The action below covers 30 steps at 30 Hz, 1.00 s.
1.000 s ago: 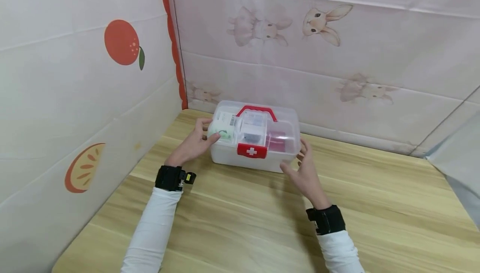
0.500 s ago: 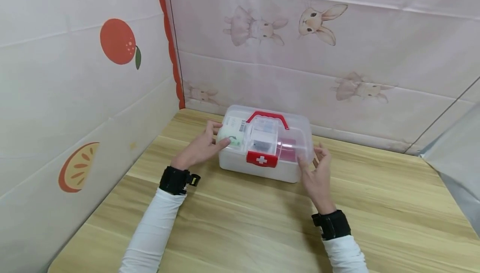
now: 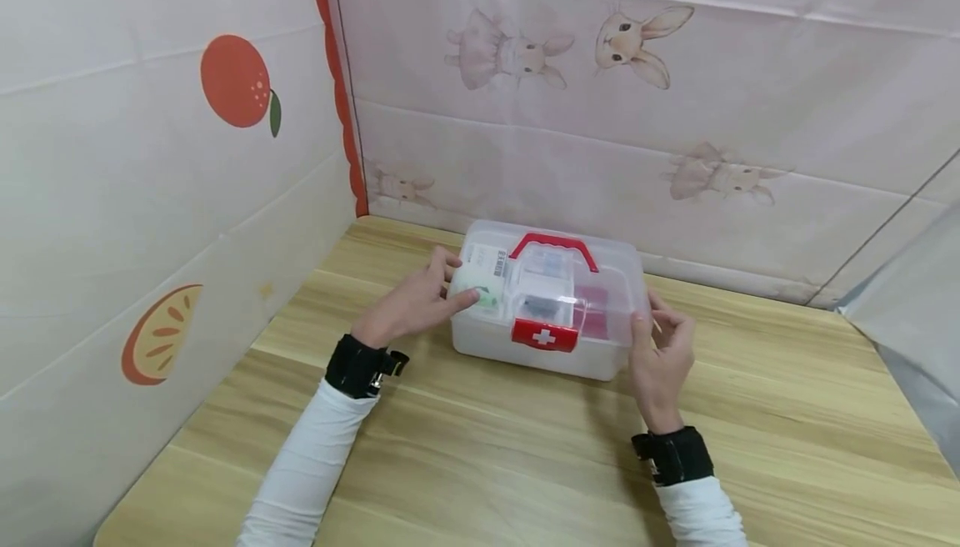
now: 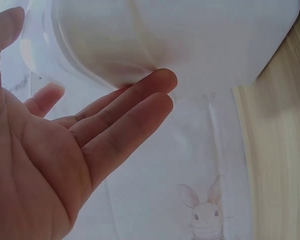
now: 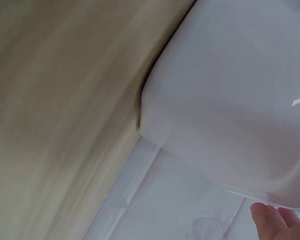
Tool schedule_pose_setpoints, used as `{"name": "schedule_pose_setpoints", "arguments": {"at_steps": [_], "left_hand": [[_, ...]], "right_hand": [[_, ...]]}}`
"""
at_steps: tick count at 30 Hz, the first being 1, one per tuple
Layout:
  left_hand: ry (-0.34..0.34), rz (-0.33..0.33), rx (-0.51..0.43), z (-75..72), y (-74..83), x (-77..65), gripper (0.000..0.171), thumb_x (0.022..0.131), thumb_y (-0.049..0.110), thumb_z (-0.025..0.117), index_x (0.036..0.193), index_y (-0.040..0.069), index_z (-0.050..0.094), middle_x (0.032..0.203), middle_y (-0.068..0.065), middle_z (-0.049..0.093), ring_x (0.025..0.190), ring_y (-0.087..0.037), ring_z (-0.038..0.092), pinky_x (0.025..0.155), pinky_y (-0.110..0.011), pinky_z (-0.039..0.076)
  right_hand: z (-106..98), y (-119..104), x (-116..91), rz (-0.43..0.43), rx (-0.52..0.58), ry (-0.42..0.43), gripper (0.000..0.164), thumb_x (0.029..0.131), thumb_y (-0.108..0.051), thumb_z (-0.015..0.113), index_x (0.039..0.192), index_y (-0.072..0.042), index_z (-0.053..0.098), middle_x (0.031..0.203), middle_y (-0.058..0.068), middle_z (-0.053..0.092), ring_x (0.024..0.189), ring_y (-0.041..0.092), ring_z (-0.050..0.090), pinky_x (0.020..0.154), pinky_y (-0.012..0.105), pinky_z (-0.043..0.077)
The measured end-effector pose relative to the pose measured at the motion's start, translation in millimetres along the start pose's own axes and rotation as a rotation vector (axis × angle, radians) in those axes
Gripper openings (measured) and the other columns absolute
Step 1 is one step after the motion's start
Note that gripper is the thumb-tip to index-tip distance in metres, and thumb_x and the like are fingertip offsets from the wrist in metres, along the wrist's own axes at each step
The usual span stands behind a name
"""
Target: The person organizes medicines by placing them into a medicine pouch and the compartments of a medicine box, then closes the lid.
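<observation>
A first-aid box (image 3: pixel 487 338) with a white base, clear lid, red handle (image 3: pixel 555 243) and red latch with a white cross (image 3: pixel 544 335) sits on the wooden table. Through the lid show a white-and-green pack, other packets and something pink. My left hand (image 3: pixel 412 305) is at its left end, thumb by the lid's near corner; in the left wrist view its fingers (image 4: pixel 130 135) are nearly straight against the box's side. With the thumb on the near right corner and the fingers bent round the right end, my right hand (image 3: pixel 663 363) holds the box; its fingertips (image 5: pixel 270 220) show beside the lid edge.
A wood-grain table (image 3: pixel 480 464) spreads in front of and beside the box. Close behind stands a pale rabbit-print cloth wall (image 3: pixel 585 155); a fruit-print wall (image 3: pixel 247 272) borders the left side. Grey-white cloth (image 3: pixel 915 305) hangs at the right.
The box has shifted right and a little towards me, with both hands moving along. My right thumb has gone from the front of the base up to the lid's corner.
</observation>
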State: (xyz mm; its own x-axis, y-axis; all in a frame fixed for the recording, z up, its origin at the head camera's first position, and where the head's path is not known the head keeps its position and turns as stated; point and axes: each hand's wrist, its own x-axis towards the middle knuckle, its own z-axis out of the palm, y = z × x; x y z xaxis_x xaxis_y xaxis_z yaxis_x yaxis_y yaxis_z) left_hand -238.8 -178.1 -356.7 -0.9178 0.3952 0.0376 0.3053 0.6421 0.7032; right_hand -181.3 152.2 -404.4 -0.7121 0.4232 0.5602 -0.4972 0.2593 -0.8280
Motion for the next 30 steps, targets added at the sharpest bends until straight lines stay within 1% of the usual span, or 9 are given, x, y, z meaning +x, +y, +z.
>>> {"name": "schedule_pose_setpoints", "arguments": {"at_steps": [3,5,7,9,12,16,20,27,30], "left_hand": [[-0.013,0.004,0.010,1.8,5.1,-1.4,0.072,0.091,0.061,0.060,0.138,0.017,0.029,0.126,-0.008,0.057,0.102,-0.023,0.059,0.085,-0.038,0.054],[-0.018,0.013,0.019,3.6,7.4,-1.9,0.072,0.091,0.061,0.060,0.139,0.017,0.029,0.124,-0.007,0.058,0.100,-0.022,0.060,0.083,-0.036,0.053],[-0.023,0.030,0.027,5.8,9.4,-2.0,0.077,0.091,0.060,0.060,0.144,0.016,0.026,0.125,-0.006,0.058,0.100,-0.020,0.059,0.085,-0.035,0.053],[-0.025,0.052,0.033,8.4,10.9,-1.5,0.081,0.092,0.059,0.060,0.151,0.017,0.023,0.131,-0.005,0.056,0.104,-0.018,0.059,0.090,-0.036,0.053],[-0.033,0.096,0.072,10.9,14.1,-0.8,0.081,0.095,0.056,0.057,0.157,0.020,0.020,0.144,-0.005,0.048,0.116,-0.018,0.054,0.104,-0.041,0.047],[-0.039,0.133,0.126,12.5,18.3,-0.6,0.074,0.097,0.053,0.055,0.157,0.020,0.026,0.152,-0.006,0.041,0.124,-0.019,0.048,0.111,-0.045,0.039],[-0.052,0.133,0.130,13.7,22.6,-1.9,0.073,0.097,0.052,0.056,0.156,0.019,0.027,0.151,-0.006,0.042,0.122,-0.020,0.049,0.110,-0.045,0.041],[-0.066,0.130,0.120,14.9,29.0,-3.3,0.074,0.096,0.050,0.060,0.155,0.019,0.028,0.149,-0.006,0.044,0.117,-0.020,0.051,0.107,-0.044,0.044],[-0.074,0.127,0.122,15.6,30.2,-3.4,0.073,0.096,0.049,0.061,0.155,0.019,0.028,0.148,-0.006,0.044,0.116,-0.020,0.052,0.106,-0.044,0.045]], "right_hand": [[-3,-2,-1,-0.052,0.008,0.031,0.022,0.092,0.008,0.056,0.102,0.023,0.043,0.128,0.031,0.060,0.120,0.032,0.061,0.094,0.021,0.050],[-5,4,-1,-0.077,0.006,0.048,0.022,0.091,0.009,0.056,0.101,0.024,0.042,0.125,0.034,0.060,0.117,0.027,0.063,0.089,0.017,0.051],[-9,12,0,-0.092,-0.014,0.066,0.022,0.090,0.008,0.056,0.100,0.023,0.043,0.123,0.034,0.061,0.114,0.019,0.064,0.085,0.015,0.051],[-13,17,0,-0.091,-0.028,0.073,0.021,0.090,0.008,0.056,0.100,0.022,0.044,0.123,0.032,0.061,0.113,0.015,0.063,0.084,0.014,0.051],[-17,14,-1,-0.091,-0.052,0.082,0.020,0.090,0.008,0.056,0.101,0.022,0.046,0.123,0.029,0.063,0.113,0.014,0.063,0.083,0.014,0.051],[-17,-2,-3,-0.094,-0.072,0.084,0.019,0.090,0.009,0.054,0.100,0.023,0.046,0.122,0.029,0.063,0.114,0.019,0.063,0.084,0.014,0.051],[-18,-13,-4,-0.092,-0.098,0.090,0.019,0.089,0.007,0.051,0.100,0.022,0.047,0.121,0.029,0.063,0.114,0.019,0.063,0.083,0.012,0.050],[-23,4,-2,-0.061,-0.154,0.116,0.015,0.086,0.009,0.048,0.098,0.019,0.047,0.120,0.024,0.065,0.112,0.011,0.059,0.079,0.011,0.049],[-24,1,-2,-0.063,-0.172,0.117,0.015,0.086,0.009,0.047,0.098,0.019,0.047,0.119,0.025,0.064,0.111,0.010,0.058,0.078,0.011,0.048]]}}
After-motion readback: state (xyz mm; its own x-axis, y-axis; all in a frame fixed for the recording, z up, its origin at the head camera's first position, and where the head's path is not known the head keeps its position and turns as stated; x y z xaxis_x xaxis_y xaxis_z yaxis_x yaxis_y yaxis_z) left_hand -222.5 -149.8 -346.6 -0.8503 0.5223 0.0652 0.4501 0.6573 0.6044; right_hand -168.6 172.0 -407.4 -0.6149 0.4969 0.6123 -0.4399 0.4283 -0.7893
